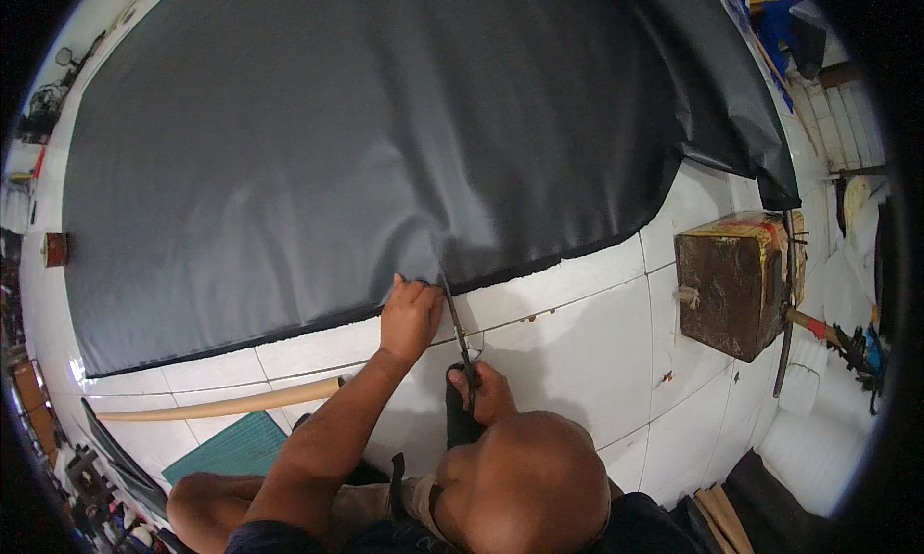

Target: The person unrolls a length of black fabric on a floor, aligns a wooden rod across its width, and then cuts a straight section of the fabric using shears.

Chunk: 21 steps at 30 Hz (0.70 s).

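Note:
A large sheet of black leather-like material (289, 150) is spread over the white tiled floor, its rough near edge running across in front of me. My left hand (412, 315) is closed on that near edge, pinching the material just left of the scissors. With my right hand (484, 392) I grip the handles of a long pair of dark scissors (456, 313), low near the floor. Their blades point away from me and the tips meet the sheet at its edge. A crease in the sheet rises beyond the tips.
A worn brown box (727, 289) stands at the right, beside the sheet's folded corner. A tan roll (221, 402) and a green cutting mat (236, 448) lie at the near left. A small reddish-brown round object (55, 250) rests by the sheet's left edge.

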Available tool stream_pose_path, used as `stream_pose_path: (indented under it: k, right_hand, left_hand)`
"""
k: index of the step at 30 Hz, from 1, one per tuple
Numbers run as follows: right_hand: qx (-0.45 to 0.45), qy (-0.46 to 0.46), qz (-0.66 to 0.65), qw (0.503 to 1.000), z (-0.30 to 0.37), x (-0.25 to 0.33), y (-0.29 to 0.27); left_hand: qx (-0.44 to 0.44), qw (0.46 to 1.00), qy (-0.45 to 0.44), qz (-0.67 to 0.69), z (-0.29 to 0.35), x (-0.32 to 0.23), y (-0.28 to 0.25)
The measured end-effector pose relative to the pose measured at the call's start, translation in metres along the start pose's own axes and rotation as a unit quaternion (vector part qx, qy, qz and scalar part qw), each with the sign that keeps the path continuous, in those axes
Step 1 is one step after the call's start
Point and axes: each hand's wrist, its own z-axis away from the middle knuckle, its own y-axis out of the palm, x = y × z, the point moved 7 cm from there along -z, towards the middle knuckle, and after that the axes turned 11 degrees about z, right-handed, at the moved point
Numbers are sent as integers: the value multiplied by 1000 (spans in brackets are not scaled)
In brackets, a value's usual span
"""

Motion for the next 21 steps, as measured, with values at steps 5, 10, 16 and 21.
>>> stream_pose_path:
  k: [5,10,16,21]
  right_hand:
    - [-9,-35,23,999,-9,11,-2]
    - [-19,-47,33,998,-33,18,-2]
    - [-55,-110,35,992,-45,22,-4]
    - [-40,-95,69,992,-41,28,0]
  left_hand:
    - [-6,1000,6,13,3,4,-2]
    - [6,1000,-2,29,2,4,-3]
    - [65,998,-7,23,-1,5,3]
    - [121,991,-17,-62,21,15,3]
